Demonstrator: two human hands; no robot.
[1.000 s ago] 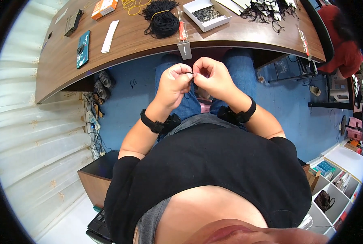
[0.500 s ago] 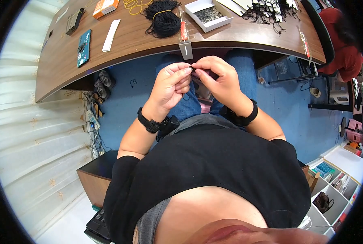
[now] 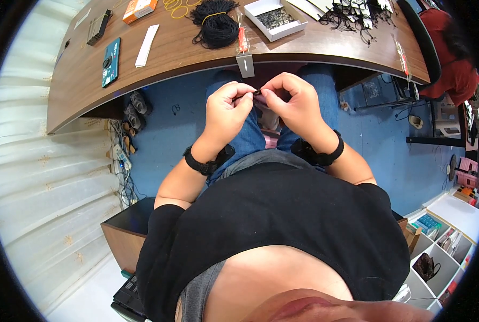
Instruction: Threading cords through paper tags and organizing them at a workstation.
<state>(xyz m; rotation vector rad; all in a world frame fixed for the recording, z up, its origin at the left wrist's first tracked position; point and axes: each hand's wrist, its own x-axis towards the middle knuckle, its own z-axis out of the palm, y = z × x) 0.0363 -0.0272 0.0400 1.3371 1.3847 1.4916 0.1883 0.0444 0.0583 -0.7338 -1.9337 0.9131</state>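
Observation:
Just off the desk's front edge, above my lap, both hands pinch a thin black cord (image 3: 258, 92). Little of it shows between the fingertips. My left hand (image 3: 228, 110) grips it with thumb and forefinger, the other fingers curled in. From the other side my right hand (image 3: 293, 99) holds it in a like pinch, a small gap from the left fingertips. A grey metal tab (image 3: 245, 65) on the desk edge is close ahead of them. On the desk beyond lies a bundle of black cords (image 3: 214, 27), tied with a yellow band.
The brown desk (image 3: 185, 59) carries a white box (image 3: 274, 20) of small dark pieces, a pile of black-corded white tags (image 3: 360, 13), a teal package (image 3: 111, 61), white strips (image 3: 147, 45) and an orange box (image 3: 139, 9). A person in red (image 3: 448, 59) sits at the right.
My fingertips have drawn slightly apart, with the right hand shifting a little to the right. My left hand has turned its back more upward, and the cord loop below it no longer shows.

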